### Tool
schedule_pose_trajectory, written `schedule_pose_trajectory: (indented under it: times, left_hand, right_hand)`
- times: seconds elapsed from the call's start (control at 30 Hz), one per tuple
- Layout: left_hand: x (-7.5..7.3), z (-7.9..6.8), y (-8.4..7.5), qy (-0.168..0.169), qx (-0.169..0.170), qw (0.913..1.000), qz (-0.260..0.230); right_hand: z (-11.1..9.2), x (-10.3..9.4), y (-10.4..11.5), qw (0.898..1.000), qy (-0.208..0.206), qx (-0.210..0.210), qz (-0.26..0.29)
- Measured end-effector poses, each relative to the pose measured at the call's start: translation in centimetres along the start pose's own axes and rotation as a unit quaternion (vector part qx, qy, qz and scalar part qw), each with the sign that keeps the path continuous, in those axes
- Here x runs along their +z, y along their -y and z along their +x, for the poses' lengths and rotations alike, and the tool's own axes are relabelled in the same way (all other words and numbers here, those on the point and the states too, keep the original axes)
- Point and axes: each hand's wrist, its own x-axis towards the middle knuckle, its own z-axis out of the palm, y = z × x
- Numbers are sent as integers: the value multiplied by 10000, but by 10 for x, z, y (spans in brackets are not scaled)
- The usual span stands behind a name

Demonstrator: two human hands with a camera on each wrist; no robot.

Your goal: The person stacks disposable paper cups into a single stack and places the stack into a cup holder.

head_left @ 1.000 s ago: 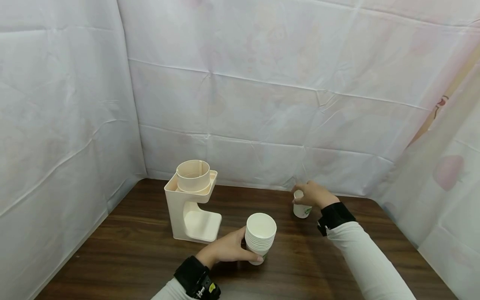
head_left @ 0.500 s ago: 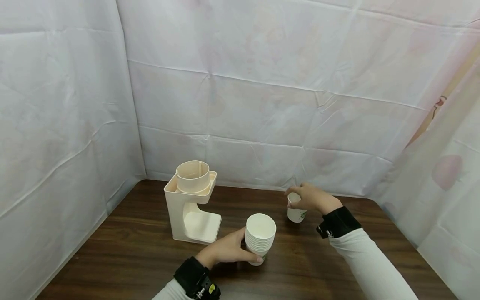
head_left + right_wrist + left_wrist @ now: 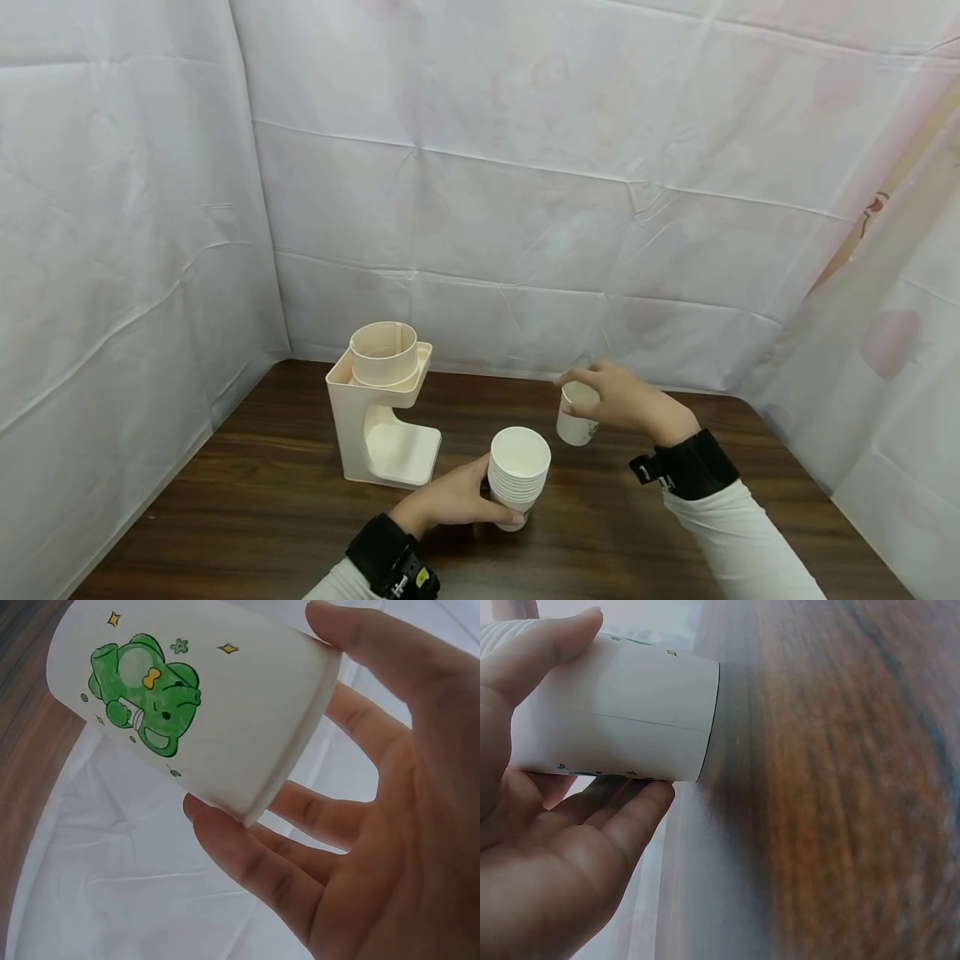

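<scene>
A stack of white paper cups (image 3: pixel 519 467) stands upright on the table, gripped by my left hand (image 3: pixel 450 502) with the thumb on the near side and fingers behind. The left wrist view shows the lowest cup (image 3: pixel 637 712), its base right at the table surface. Farther back and to the right, my right hand (image 3: pixel 628 402) holds a single paper cup (image 3: pixel 574 428) by the rim, between thumb and fingertips. In the right wrist view that cup (image 3: pixel 247 697) carries a green elephant print with small yellow stars.
A cream-coloured stand (image 3: pixel 352 425) with a round open holder (image 3: pixel 384 367) on top and a flat foot (image 3: pixel 405 454) sits left of the stack. Pale fabric (image 3: pixel 465 208) hangs behind and at both sides of the dark wooden table (image 3: pixel 240 508).
My right hand has moved leftward with the single paper cup, bringing it nearer the stack. The left hand and the stack have stayed in place.
</scene>
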Motion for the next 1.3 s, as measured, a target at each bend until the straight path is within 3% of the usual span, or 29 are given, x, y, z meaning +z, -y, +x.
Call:
schedule_pose_trajectory:
  times: [0.5,0.8,1.0,1.3]
  left_hand:
    - [0,0,1,-13,28,10000,30]
    - [0,0,1,40,49,10000,-13]
    - [-1,0,1,150,155,9997,-131]
    - [-3,0,-1,238,173,9995,-110]
  right_hand:
    - [-23,-19,30,9923,-860,-867,222]
    - [-34,-26,51,9809,-1397,-1340,211]
    - [-39,-30,66,9654,-1767,-1911,164]
    - [-43,-19,82,9555,-1784,-2316,386]
